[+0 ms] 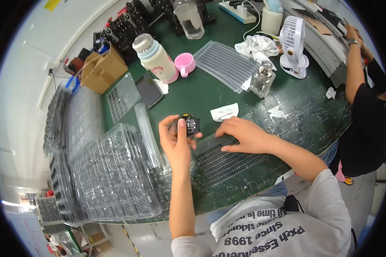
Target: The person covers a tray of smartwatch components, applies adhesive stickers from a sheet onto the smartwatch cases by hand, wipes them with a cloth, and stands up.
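While the worn green bench (197,99) is carrying clutter on nearly every side, its scuffed surface is likely offering dirt and flakes that could be clinging to anything set down on it. At the left, the stacked clear trays (116,171) are standing near the left forearm, so an outward swing of that elbow could be knocking them out of line. Nearer the middle, the sheet of small dark pieces (225,165) is lying flat in front of the person; a dragging wrist could be shifting it or lifting pieces askew. Farther back, the glass bottle (261,81) is standing upright beside a second sheet, where a long reach could be tipping it and wetting what is lying around it. The right hand (246,136) is hovering over or resting on the near sheet, its fingers spread and apparently gripping nothing; whether the fingertips are touching it, I cannot tell. The left hand (175,143) is grasping the round dark device (191,125) above the bench, thumb lying across its face. That thumb could be smudging the face, and a loosening pinch could be dropping the device.
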Tool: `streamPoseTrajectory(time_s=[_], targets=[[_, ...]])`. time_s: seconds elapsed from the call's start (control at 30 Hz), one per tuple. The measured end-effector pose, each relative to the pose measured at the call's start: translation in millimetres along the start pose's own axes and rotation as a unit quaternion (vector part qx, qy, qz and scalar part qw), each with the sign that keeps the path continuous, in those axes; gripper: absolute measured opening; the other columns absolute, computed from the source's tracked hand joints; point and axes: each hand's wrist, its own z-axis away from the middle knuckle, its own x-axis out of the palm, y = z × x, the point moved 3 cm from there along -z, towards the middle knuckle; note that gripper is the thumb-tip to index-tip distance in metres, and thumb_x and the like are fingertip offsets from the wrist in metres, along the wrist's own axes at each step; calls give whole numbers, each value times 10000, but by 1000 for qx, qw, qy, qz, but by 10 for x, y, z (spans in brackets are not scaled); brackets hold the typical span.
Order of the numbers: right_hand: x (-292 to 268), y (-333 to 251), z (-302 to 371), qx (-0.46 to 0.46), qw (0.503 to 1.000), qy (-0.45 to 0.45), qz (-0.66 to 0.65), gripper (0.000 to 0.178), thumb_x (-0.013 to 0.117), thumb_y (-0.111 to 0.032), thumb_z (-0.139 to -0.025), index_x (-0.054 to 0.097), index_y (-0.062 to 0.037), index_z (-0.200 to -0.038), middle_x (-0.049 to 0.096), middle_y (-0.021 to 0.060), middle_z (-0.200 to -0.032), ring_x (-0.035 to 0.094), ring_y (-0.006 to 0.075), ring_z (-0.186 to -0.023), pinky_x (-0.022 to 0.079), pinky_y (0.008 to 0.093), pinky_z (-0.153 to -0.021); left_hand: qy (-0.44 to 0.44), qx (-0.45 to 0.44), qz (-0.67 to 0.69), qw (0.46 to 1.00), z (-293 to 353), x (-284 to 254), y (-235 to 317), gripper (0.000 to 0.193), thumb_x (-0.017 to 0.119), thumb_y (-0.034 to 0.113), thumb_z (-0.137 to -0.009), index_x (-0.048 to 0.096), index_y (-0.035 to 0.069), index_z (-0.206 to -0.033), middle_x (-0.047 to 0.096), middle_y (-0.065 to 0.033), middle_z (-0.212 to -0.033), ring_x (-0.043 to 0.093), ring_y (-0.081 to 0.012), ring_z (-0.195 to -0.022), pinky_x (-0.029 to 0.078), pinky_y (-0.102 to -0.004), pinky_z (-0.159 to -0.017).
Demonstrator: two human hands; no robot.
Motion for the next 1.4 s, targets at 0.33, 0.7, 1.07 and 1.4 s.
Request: streamPoseTrajectory(time_s=[0.33, 0.7, 1.07, 1.4], targets=[[-42, 35, -22, -36, 986, -8, 161, 170, 738, -241, -774, 678, -136, -894, 587, -8, -967, 555, 210, -1006, 431, 366, -876, -107, -143, -32, 983, 40, 159, -185, 271, 543, 191, -992, 560, 61, -1229, 628, -21, -826, 552, -62, -561, 426, -173, -474], [28, -27, 29, -11, 974, 34, 226, 220, 744, -291, -783, 647, -145, -916, 569, -11, -1025, 538, 216, -1029, 417, 367, -881, -66, -160, -37, 984, 65, 208, -446, 257, 469, 198, -1021, 574, 80, -1224, 623, -20, -869, 633, -94, -703, 477, -199, -582], [-109, 145, -100, -36, 985, 52, 158, 127, 730, -193, -775, 669, -126, -864, 597, -2, -1027, 552, 231, -1044, 425, 387, -906, -76, -202, 53, 975, 64, 186, -439, 275, 429, 180, -1027, 541, 37, -1234, 631, -68, -877, 651, -142, -723, 498, -242, -622], [29, 14, 3, -89, 950, 140, 264, 126, 721, -126, -763, 644, -93, -857, 607, 18, -938, 602, 233, -904, 512, 364, -755, -63, -205, 71, 974, 38, 169, -457, 284, 428, 168, -1022, 546, 42, -1248, 600, -70, -866, 648, -150, -723, 525, -233, -624]])
